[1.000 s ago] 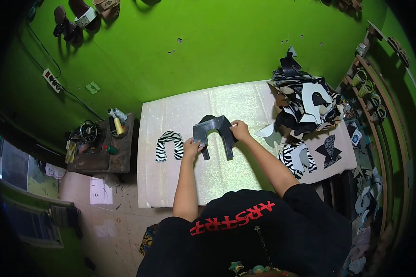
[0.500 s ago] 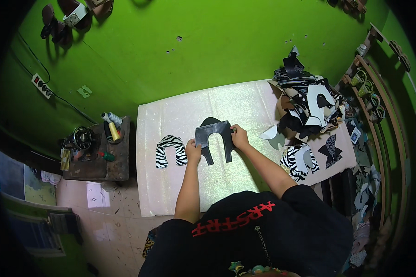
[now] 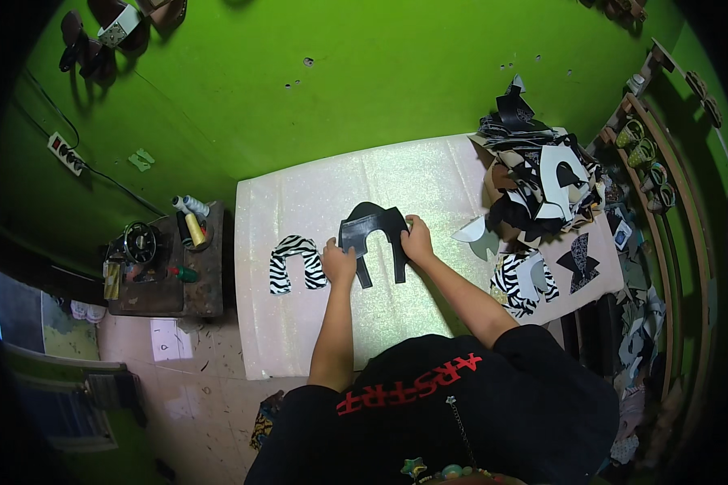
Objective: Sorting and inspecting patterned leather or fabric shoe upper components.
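Observation:
Black U-shaped pieces of leather-like sheet [image 3: 372, 221], at least two overlapping, lie on the pale glittery work surface in front of me, legs pointing toward me. At their left edge my left hand [image 3: 339, 262] is closed with its fingers curled on the material. My right hand [image 3: 416, 241] pinches the right edge, thumb and fingers together. Just left of my left hand lies a zebra-striped U-shaped piece [image 3: 281, 257], flat on the sheet. How far the fingers reach under the black pieces is hidden.
A heap of black, white and brown offcuts [image 3: 542, 174] stands at the back right. Nearer are more zebra-striped pieces [image 3: 511, 283] and a black patterned cutout [image 3: 579, 263]. To the left, a sewing machine table [image 3: 202, 275] holds thread cones [image 3: 194, 229]. A wooden rack [image 3: 671, 210] edges the right.
The upper black piece has shifted and tilted slightly against the one beneath. My left hand has moved a little along its left edge; the right has slid slightly up the right edge.

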A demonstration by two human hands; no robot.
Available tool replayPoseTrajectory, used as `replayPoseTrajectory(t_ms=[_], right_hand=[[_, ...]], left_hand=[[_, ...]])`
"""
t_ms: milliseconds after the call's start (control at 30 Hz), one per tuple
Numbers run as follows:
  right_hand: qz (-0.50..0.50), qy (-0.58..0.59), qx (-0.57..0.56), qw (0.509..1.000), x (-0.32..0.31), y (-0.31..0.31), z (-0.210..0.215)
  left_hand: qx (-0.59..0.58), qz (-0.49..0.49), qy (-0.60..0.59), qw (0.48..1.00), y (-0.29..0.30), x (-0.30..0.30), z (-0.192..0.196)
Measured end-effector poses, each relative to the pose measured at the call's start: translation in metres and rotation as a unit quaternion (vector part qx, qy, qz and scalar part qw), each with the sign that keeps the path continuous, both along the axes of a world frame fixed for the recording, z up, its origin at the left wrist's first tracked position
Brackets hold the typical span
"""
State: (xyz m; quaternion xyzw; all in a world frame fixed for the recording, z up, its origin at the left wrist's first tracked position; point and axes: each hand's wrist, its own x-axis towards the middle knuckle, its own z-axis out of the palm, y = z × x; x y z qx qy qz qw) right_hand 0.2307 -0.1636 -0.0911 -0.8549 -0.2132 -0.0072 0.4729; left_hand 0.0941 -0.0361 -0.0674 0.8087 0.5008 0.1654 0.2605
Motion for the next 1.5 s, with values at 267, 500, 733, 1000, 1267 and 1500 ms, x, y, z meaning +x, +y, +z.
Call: replayPoseTrajectory(t_ms=[267,500,733,1000,1267,1500], right_hand=[[-0.025,0.27,0.14,0.952,0.041,-0.015,0.011],[-0.065,0.405,0.247,0.878,0.056,-0.033,0.013],[-0.07,0.415,0.253,0.871,0.051,-0.035,0.002],[-0.075,0.434,0.257,0.861,0.045,-0.035,0.002],[-0.088,0.43,0.254,0.862,0.047,-0.038,-0.002],[0.037,0.454,0.23,0.86,0.037,-0.028,0.011]], left_hand=[[-0.028,-0.052,-0.121,0.991,0.037,0.003,-0.015],[0.027,-0.131,-0.059,0.989,0.023,0.022,0.0],[0.02,-0.112,-0.03,0.993,0.013,0.025,-0.002],[0.03,-0.113,-0.029,0.993,0.008,0.023,-0.011],[0.043,-0.118,-0.031,0.992,0.005,0.026,-0.012],[-0.02,-0.074,-0.203,0.976,0.023,0.018,-0.016]])
